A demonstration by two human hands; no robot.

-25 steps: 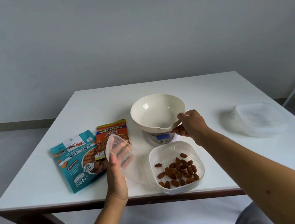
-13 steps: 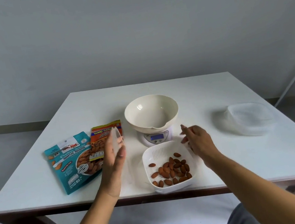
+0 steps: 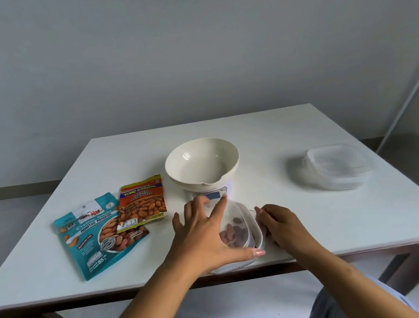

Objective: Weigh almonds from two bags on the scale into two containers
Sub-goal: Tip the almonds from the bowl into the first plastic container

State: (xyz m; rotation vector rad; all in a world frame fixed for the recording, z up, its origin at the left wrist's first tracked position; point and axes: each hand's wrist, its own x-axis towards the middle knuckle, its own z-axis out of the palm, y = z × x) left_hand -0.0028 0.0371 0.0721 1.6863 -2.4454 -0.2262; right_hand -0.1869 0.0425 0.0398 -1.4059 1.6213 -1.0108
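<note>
A white square container with several almonds sits near the table's front edge. My left hand presses a clear lid down over it, fingers spread on top. My right hand touches the container's right side. Behind it stands a small scale carrying an empty cream bowl. A teal almond bag and an orange almond bag lie flat to the left. A second clear container with its lid rests at the right.
The white table ends in a front edge just below the container. A grey wall rises behind the table. My knees show under the front edge.
My left hand has brought the clear lid from beside the bags over onto the almond container. My right hand has come down from the bowl's rim to the container's right side.
</note>
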